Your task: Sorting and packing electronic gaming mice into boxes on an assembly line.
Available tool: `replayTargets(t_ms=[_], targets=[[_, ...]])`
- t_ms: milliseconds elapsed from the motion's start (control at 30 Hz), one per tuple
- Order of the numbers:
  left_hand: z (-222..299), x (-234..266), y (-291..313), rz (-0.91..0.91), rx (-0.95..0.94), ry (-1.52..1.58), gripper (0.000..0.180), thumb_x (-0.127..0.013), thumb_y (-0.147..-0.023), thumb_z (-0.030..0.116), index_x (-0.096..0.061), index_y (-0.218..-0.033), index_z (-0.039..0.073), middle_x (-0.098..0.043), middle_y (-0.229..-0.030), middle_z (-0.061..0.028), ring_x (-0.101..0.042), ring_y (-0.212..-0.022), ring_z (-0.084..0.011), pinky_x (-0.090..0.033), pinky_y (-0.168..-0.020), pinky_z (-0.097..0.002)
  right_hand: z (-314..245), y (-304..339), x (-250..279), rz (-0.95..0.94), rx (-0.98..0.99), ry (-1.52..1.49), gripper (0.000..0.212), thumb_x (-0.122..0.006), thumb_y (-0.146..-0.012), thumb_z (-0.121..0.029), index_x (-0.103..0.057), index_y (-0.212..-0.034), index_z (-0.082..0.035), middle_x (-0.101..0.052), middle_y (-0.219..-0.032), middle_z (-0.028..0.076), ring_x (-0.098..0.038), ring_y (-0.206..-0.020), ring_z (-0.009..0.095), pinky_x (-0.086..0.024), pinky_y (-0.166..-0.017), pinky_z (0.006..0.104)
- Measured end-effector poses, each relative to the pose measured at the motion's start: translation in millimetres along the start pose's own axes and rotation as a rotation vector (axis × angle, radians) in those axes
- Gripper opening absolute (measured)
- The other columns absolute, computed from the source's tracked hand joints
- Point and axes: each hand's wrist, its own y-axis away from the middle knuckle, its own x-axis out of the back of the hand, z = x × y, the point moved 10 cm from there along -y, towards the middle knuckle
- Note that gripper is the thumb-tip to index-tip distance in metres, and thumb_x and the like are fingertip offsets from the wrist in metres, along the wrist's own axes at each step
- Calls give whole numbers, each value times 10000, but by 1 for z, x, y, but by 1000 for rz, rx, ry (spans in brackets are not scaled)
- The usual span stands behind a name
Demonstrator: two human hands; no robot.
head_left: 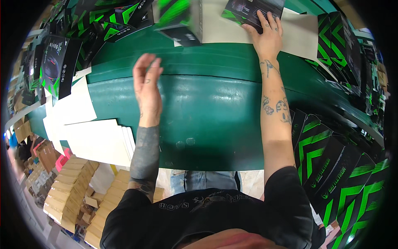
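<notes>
My right hand [267, 35] reaches to the far side of the green table and lies on a dark printed box [244, 12], fingers spread over its near edge. Under that box is a cream sheet of card [226, 31]. My left hand [148, 85] is in the air above the table, fingers loosely apart and nothing in them. Just beyond it a black and green box [178, 20] stands upright, smeared by motion. The upper parts of both boxes run out of the view.
Black and green boxes crowd the far left [60, 66], the far right [340, 43] and the near right [336, 166]. White flat sheets [97, 139] lie at the table's left. Brown cartons [68, 186] stand on the floor at lower left. The green table [207, 120] has a seam across it.
</notes>
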Motion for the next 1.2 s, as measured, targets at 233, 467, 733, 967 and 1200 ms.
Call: replayTargets(t_ms=[233, 467, 733, 967, 1200], targets=[[-17, -69, -1, -359, -21, -118, 345, -621, -813, 117, -497, -1120, 21, -536, -1128, -95, -512, -1025, -148, -403, -887, -275, 47, 30, 37, 207, -210, -610, 502, -726, -711, -259, -572, -1157, -91, -568, -1129, 146, -532, -1052, 272, -405, -911, 328], [-18, -87, -2, -439, -47, -129, 272, -606, -831, 123, -530, -1069, 16, -582, -1026, -78, -568, -918, -146, -436, -833, -280, 58, 142, 26, 186, -1194, -1840, 695, -450, -780, -620, -385, -1282, -143, -435, -1288, 16, -450, -1122, 237, -437, -846, 453], [-10, -119, 6, -666, -81, 15, 507, -541, -864, 315, -395, -1239, 5, -479, -1205, -147, -514, -1049, -195, -398, -897, -307, 30, 220, 52, 81, -1322, -2265, 498, -437, -882, -326, -375, -1308, -74, -396, -1332, 141, -442, -1171, 315, -341, -983, 491], [4, -126, 24, -861, -65, 207, 741, -633, -738, 499, -393, -1252, 21, -414, -1277, -163, -413, -1180, -253, -308, -1002, -356, -11, 218, 49, -441, -1274, -2407, 376, -387, -920, -313, -535, -1124, -33, -593, -1083, 93, -574, -968, 219, -469, -818, 348], [-51, -82, -5, -405, 349, 166, 696, -252, -871, 614, -396, -1249, 47, -531, -1113, -65, -497, -1044, -163, -392, -917, -300, -20, 213, 49, -500, -1214, -1908, 605, -323, -886, -563, -507, -1092, -24, -615, -849, 44, -576, -607, 117, -391, -388, 230]])
